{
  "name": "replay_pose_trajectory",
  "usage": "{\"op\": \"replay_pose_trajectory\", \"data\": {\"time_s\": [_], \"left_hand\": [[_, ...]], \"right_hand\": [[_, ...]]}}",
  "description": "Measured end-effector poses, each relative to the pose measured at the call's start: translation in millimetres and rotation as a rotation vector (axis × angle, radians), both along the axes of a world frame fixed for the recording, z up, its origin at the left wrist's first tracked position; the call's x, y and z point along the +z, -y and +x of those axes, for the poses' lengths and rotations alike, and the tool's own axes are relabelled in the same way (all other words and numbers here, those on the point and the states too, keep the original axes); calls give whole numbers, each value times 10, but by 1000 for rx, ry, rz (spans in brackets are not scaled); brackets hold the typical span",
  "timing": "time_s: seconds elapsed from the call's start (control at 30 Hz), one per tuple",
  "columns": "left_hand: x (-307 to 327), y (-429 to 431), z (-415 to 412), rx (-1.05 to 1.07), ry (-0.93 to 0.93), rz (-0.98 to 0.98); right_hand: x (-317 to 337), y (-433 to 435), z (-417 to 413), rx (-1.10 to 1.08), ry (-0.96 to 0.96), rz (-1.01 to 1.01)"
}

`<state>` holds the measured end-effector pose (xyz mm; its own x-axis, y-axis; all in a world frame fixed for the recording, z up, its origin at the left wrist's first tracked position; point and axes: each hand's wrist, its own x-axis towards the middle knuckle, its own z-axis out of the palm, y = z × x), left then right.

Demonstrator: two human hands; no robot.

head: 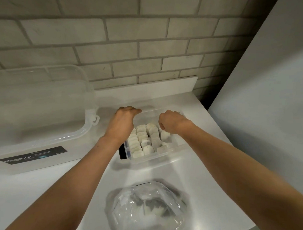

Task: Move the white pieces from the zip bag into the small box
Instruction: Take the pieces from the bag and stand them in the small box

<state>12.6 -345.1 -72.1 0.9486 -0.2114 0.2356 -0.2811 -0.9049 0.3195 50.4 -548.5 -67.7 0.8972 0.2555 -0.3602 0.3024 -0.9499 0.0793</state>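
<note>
A small clear plastic box (149, 159) stands on the white counter, filled with rows of white pieces (145, 141). My left hand (122, 122) curls over the box's far left corner and grips its rim. My right hand (172, 121) is closed at the far right part of the box, just above the pieces; its fingertips are hidden, so what they touch is unclear. Nearer to me lies the clear zip bag (148, 210), crumpled, with a few white pieces still visible inside it.
A large clear storage box (37, 109) with a black label lies on the counter to the left. A grey brick wall (127, 46) runs behind. The counter (193, 174) ends at the right, beside a tall white panel (268, 109).
</note>
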Motion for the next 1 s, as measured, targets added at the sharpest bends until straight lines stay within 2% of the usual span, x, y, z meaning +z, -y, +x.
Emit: {"op": "replay_pose_trajectory", "data": {"time_s": [0.33,0.47,0.57,0.67,0.73,0.8,0.83,0.9,1.0], "left_hand": [[-57,-39,14,-18,13,-27],[-37,-47,9,-45,0,-24],[50,-48,-80,-81,-27,-84],[243,-69,-398,-78,34,-197],[401,-98,-781,-37,137,-326],[483,-109,-1271,-8,187,-464],[457,-104,-1527,-8,159,-506],[247,-83,-1969,-27,22,-498],[-249,-54,-2369,-114,-233,-227]], "right_hand": [[-202,-35,-17,23,134,-62],[-10,17,-79,-20,168,-3],[360,193,-311,-128,283,252],[733,308,-1020,-197,459,673],[853,267,-1608,-216,367,935],[744,164,-2060,-190,146,1043],[624,100,-2235,-165,37,1018],[293,-7,-2478,-63,-72,790],[-241,-44,-2664,2,-46,459]]}}
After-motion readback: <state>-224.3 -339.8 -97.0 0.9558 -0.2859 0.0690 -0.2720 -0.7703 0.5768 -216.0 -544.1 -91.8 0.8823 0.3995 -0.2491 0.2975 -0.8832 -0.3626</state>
